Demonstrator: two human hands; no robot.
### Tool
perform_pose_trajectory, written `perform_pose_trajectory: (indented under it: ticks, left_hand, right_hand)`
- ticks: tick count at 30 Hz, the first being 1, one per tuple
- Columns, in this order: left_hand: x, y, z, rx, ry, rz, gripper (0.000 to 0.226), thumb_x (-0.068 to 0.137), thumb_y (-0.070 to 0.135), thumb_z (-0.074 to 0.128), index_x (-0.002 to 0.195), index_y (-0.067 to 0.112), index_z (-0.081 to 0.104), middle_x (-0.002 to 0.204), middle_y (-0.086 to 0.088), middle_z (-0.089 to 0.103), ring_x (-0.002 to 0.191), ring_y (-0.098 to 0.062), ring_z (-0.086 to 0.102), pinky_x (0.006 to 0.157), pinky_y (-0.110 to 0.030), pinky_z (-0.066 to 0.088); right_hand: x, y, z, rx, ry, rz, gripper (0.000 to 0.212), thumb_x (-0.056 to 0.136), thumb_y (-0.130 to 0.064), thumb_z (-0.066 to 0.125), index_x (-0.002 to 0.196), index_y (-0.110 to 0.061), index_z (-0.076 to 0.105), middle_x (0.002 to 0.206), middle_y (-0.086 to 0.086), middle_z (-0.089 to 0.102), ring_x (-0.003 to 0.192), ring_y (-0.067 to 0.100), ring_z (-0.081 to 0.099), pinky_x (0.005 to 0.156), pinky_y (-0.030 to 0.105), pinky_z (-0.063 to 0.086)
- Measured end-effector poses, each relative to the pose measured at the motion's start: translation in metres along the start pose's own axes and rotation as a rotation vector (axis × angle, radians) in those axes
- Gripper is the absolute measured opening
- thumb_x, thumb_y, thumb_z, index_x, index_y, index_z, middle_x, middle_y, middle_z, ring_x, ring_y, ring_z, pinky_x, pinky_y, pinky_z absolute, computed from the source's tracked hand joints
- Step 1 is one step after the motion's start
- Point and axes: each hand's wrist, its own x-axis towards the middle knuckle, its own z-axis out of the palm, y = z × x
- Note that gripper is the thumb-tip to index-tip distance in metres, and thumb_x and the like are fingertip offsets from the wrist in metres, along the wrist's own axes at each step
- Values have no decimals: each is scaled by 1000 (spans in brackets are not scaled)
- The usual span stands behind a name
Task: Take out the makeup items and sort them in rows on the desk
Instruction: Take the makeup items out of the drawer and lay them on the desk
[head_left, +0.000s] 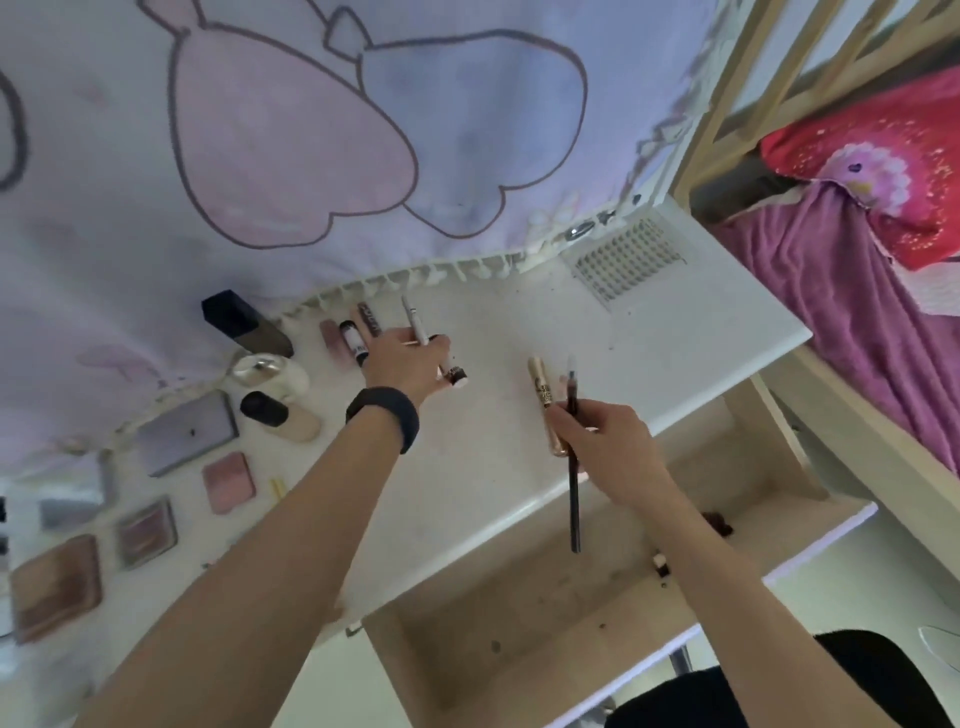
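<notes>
Left grip (405, 364) pinches white pen (415, 325); right grip (613, 447) pinches dark pencil (574, 499), gold tube (540, 384). White desk (649, 332), drawer (519, 623) open, curtain (311, 130), likely bed (857, 312).

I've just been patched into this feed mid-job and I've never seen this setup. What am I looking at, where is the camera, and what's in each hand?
There is no machine here: a person is working with two bare hands. The single picture comes from a wide-angle camera on the person's head, which looks forward and down, so both forearms reach in from the bottom.

The left hand, the one with the dark wristband, pinches a white pen beside a short row of tubes at the back of the white desk. The right hand grips a gold tube and a long dark pencil together.

Flat compacts, including a pink compact, lie in rows on the left of the desk. Below the desk, the drawer is pulled open, with only a few small bits visible inside.
</notes>
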Motion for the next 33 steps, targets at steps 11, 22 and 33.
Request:
perform_pose_trajectory:
  ticks: [11,22,33]
  left_hand:
    - [58,18,-10,431,-34,13,26,88,28,68,94,3,65,86,-12,71,75,-28,71,68,-39,61]
    - [24,0,-37,1019,147,546,49,87,35,58,134,25,49,144,-12,46,136,-32,26,117,-49,22]
    - [27,-31,-42,1027,-44,478,88,85,26,60,156,30,7,166,-6,5,152,-28,-7,121,-57,5]
  right_hand:
    - [97,-66,69,-360,5,-53,26,93,-45,55,75,-28,62,66,-3,61,67,20,60,59,31,45]
    - [124,-97,81,-299,-78,-130,41,94,-38,55,74,-3,59,61,8,54,57,20,49,59,30,40]
    - [133,-105,88,-487,-65,-233,26,92,-11,53,115,-6,64,104,11,64,100,31,60,87,38,49]
